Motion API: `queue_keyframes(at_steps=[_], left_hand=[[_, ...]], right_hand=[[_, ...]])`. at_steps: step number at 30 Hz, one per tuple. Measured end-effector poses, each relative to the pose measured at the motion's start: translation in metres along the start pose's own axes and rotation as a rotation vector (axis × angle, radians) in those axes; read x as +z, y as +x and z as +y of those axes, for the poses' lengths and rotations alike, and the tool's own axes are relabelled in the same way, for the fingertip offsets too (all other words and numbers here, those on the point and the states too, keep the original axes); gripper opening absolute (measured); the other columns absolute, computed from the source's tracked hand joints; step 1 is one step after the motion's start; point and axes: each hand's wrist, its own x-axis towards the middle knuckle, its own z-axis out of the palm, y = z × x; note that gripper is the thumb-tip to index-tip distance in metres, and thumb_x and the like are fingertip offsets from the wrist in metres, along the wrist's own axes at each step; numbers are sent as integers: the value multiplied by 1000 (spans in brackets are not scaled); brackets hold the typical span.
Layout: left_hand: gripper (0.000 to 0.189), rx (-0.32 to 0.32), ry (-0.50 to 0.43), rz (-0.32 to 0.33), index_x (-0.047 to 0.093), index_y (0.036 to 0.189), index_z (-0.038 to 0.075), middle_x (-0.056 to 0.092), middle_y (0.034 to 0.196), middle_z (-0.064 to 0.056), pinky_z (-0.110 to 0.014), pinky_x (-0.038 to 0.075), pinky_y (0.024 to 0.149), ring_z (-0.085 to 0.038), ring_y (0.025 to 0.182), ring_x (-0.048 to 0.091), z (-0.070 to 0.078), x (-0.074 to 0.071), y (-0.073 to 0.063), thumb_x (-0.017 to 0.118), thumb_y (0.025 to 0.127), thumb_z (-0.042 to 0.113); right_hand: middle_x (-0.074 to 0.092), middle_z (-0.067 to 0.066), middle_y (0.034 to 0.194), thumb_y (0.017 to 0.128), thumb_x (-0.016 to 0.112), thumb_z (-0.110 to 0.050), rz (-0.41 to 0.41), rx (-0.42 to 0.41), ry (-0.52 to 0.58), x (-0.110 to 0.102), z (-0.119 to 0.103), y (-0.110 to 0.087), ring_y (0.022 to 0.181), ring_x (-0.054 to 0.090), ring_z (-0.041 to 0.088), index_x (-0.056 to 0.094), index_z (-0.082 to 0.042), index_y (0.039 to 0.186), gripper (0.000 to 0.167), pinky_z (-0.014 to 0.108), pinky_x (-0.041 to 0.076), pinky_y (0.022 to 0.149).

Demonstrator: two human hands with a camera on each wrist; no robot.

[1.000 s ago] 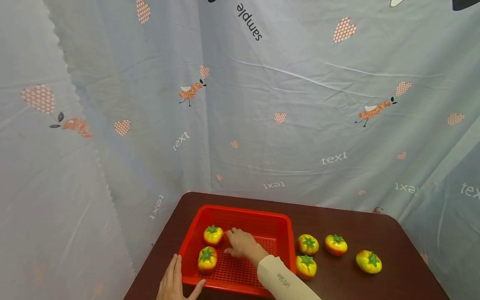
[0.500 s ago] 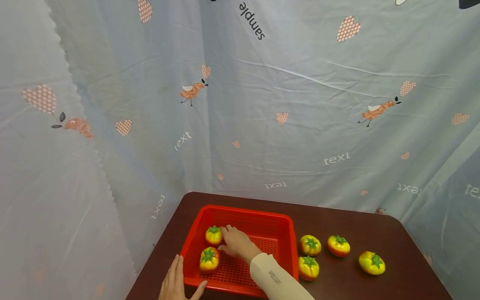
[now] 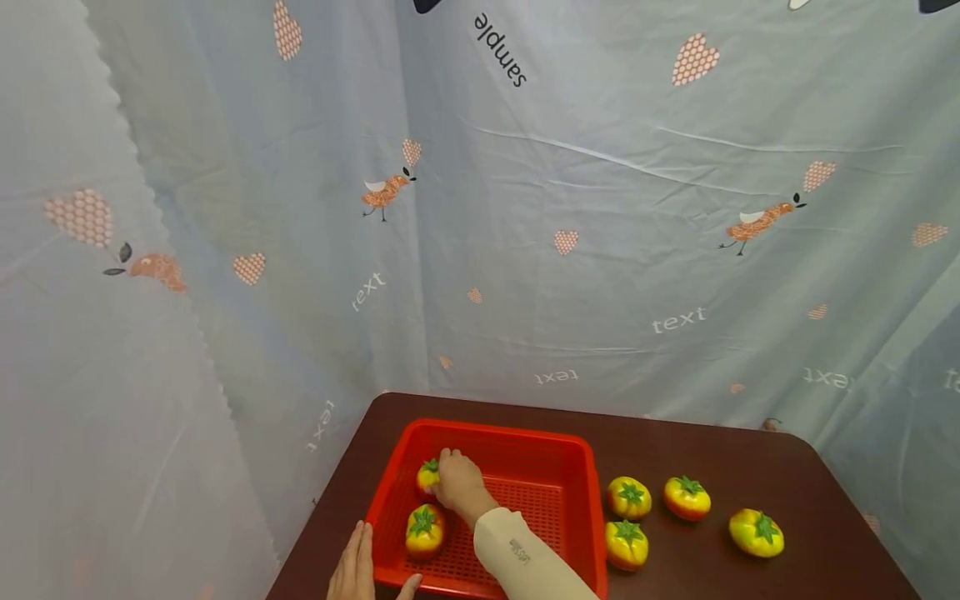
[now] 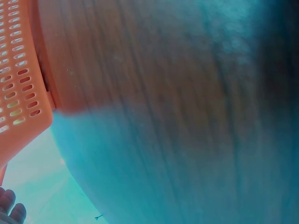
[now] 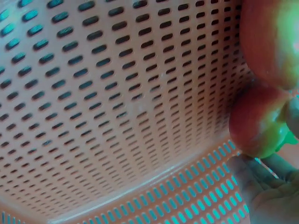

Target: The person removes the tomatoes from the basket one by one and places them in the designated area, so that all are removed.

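In the head view a red plastic basket stands on the dark table, with two yellow-red toy persimmons inside at its left. My right hand reaches in and grips the rear persimmon, partly covering it. The right wrist view shows thumb and fingers on either side of that persimmon. Nearer me lies the front persimmon, apart from the fingers' grip. My left hand rests at the basket's front left corner, fingers straight; only its fingertips appear in the left wrist view.
Several more toy persimmons lie on the table right of the basket: two close to its wall, another persimmon further back, and one farthest right. A printed grey-blue curtain hangs behind and left of the table.
My right hand has moved left within the basket, from the middle to the rear persimmon, and has taken hold of it. The left hand stays at the basket's corner.
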Motion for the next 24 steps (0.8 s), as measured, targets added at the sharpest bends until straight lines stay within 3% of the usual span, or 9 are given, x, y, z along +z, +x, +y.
queue_keyframes(at_steps=[6,11,16,22,24], left_hand=[[110,24,4,15,42,144,-1,48,142,-23,-61,49,81,-40,114,56,0,2,-1,91,57,46],[112,33,0,7,41,146,-1,47,141,-24,-62,48,82,-41,115,55,0,1,0,92,57,43],[113,43,-17,14,40,147,0,47,142,-24,-62,49,81,-42,114,56,0,3,-1,92,56,43],[115,57,-32,53,40,147,0,48,141,-24,-61,48,80,-43,113,56,-4,4,-1,93,53,42],[115,60,-36,57,40,147,0,48,140,-24,-60,48,80,-42,112,56,-4,5,-1,92,53,44]], right_hand=[[62,15,116,81,79,-37,-28,43,71,4,-3,3,94,67,25,50,1,129,68,32,57,82],[58,15,131,80,80,-34,-74,31,44,4,-2,6,103,66,27,55,-3,131,64,34,55,90],[56,14,130,80,80,-31,-97,25,21,6,-1,4,99,66,27,56,-5,130,62,34,56,88],[55,14,134,79,81,-33,-59,3,-47,11,-4,-1,96,67,24,56,-5,130,64,29,57,82],[57,14,128,78,81,-33,-37,-7,-67,12,-6,-3,92,67,24,58,-5,125,60,29,57,79]])
